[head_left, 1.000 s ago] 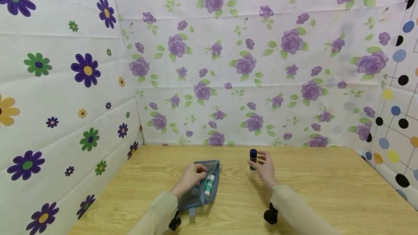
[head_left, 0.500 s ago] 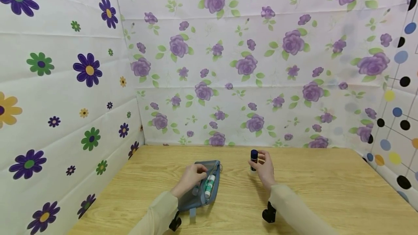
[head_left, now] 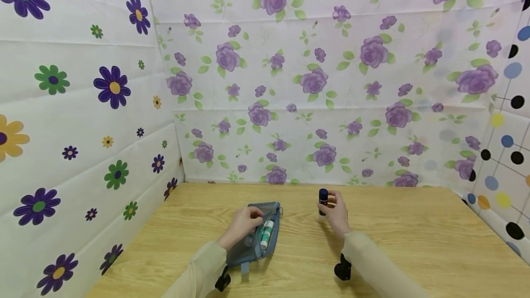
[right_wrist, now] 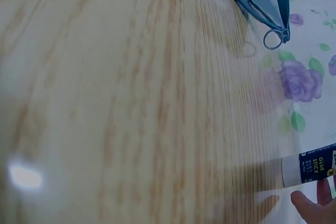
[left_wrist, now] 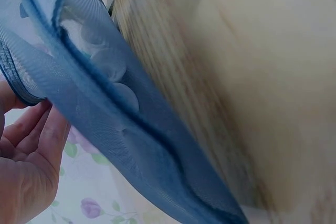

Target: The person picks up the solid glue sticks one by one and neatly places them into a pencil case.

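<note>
My left hand (head_left: 244, 226) pinches the opening edge of a blue mesh zip pencil pouch (head_left: 244, 257); in the left wrist view its fingers (left_wrist: 50, 135) show behind the zipped rim. Inside the pouch lies a green-and-white tube (head_left: 266, 235), and pale round ends (left_wrist: 123, 97) show through the mesh. To the right, my right hand (head_left: 338, 215) holds an upright dark blue glue stick (head_left: 323, 195) between thumb and fingers. The right wrist view shows its "GLUE STICK" label and white base (right_wrist: 290, 171) at or just above the tabletop; I cannot tell if they touch.
The light wooden table (head_left: 393, 229) runs back to a rose-patterned wall sheet (head_left: 314, 82). Flowered sheeting (head_left: 83, 118) borders the left side and dotted sheeting (head_left: 505, 174) the right. A small metal ring (right_wrist: 272, 39) hangs at the pouch's far corner.
</note>
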Demonstrator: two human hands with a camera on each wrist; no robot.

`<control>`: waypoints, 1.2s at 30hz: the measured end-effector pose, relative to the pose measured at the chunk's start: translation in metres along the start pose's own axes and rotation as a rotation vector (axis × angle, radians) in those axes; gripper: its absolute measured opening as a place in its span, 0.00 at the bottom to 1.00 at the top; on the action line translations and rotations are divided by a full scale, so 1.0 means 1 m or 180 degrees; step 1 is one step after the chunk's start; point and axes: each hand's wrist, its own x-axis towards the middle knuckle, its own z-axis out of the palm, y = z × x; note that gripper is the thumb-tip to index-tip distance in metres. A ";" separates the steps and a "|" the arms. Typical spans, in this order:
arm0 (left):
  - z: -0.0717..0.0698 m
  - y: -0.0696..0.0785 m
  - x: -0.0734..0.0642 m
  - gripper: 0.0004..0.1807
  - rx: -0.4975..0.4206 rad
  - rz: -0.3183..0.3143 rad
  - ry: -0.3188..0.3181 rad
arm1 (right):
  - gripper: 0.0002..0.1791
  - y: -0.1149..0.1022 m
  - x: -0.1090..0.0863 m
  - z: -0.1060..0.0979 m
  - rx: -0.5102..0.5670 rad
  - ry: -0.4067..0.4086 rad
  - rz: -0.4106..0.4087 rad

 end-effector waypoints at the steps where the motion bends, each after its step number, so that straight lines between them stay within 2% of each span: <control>1: 0.000 0.000 0.000 0.09 -0.0002 0.0006 -0.0002 | 0.25 0.000 0.000 -0.001 -0.0012 0.0011 -0.0020; 6: 0.001 0.001 0.000 0.09 -0.0048 0.0013 0.0001 | 0.21 0.000 -0.001 -0.003 -0.0143 0.0074 -0.0213; 11: 0.001 0.000 0.001 0.09 -0.0022 0.0034 -0.0016 | 0.22 -0.001 0.001 -0.003 -0.0207 0.0044 -0.0038; 17: 0.002 -0.001 0.001 0.08 -0.0005 0.0036 -0.0006 | 0.24 -0.004 0.001 0.000 -0.0294 0.0130 0.0104; 30: 0.001 -0.001 0.001 0.08 0.0021 0.0067 0.0029 | 0.23 -0.018 -0.008 0.015 0.0395 0.0050 0.0306; 36: 0.001 0.001 0.000 0.08 -0.0021 0.0074 0.0030 | 0.24 -0.018 -0.010 0.021 0.0562 0.0007 0.0445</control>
